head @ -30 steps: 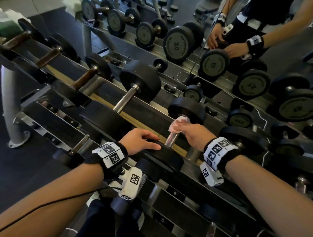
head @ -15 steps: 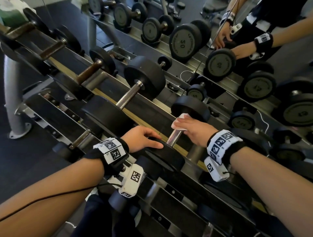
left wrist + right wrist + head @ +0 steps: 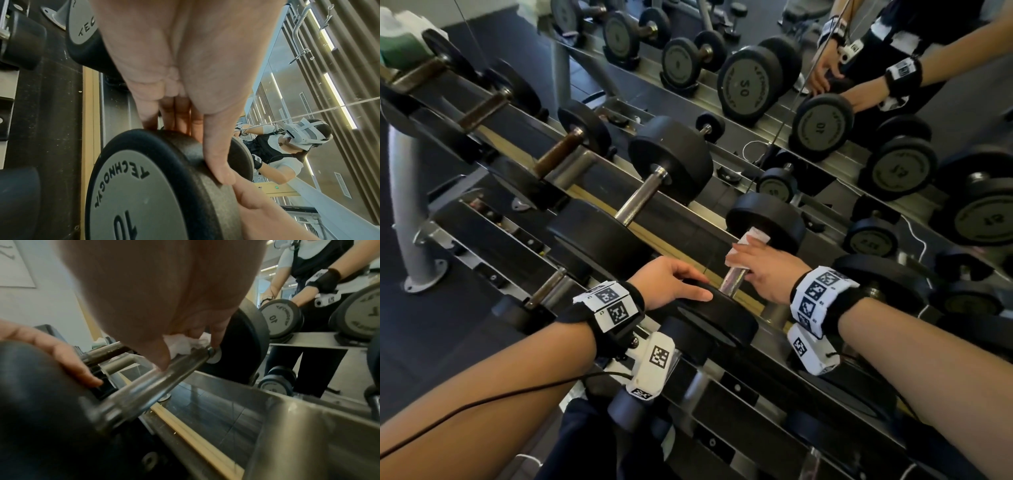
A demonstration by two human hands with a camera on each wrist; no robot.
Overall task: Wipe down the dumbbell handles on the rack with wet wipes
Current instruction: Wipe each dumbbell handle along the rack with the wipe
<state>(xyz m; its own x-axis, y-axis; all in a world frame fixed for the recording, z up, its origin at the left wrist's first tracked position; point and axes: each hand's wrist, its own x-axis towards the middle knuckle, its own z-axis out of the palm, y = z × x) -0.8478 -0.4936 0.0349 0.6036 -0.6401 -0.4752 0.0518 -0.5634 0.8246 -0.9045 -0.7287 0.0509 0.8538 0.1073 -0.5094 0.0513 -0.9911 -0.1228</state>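
A dumbbell with black heads marked 10 (image 3: pixel 133 194) lies on the top tier of the rack (image 3: pixel 688 236). My left hand (image 3: pixel 671 281) lies over its near head (image 3: pixel 719 318), fingers curled over the rim, thumb along the edge (image 3: pixel 218 162). My right hand (image 3: pixel 756 263) grips the steel handle (image 3: pixel 732 286) just below the far head (image 3: pixel 767 219). Its fingers press a white wet wipe (image 3: pixel 748 245) round the bar. From the right wrist the wipe (image 3: pixel 180 344) shows bunched under the fingers near the collar, with bare handle (image 3: pixel 148 386) towards the near head.
A heavier dumbbell (image 3: pixel 671 157) with a bare steel handle (image 3: pixel 637 202) sits just to the left, and rusty-handled ones (image 3: pixel 558 154) lie farther left. A mirror behind doubles the rack and my arms (image 3: pixel 822 126). More dumbbells fill the lower tier (image 3: pixel 688 346). A green pack (image 3: pixel 400 48) sits at top left.
My right hand has turned slightly on the handle, its fingers spreading flatter over the wipe. The left hand has stayed on the near head.
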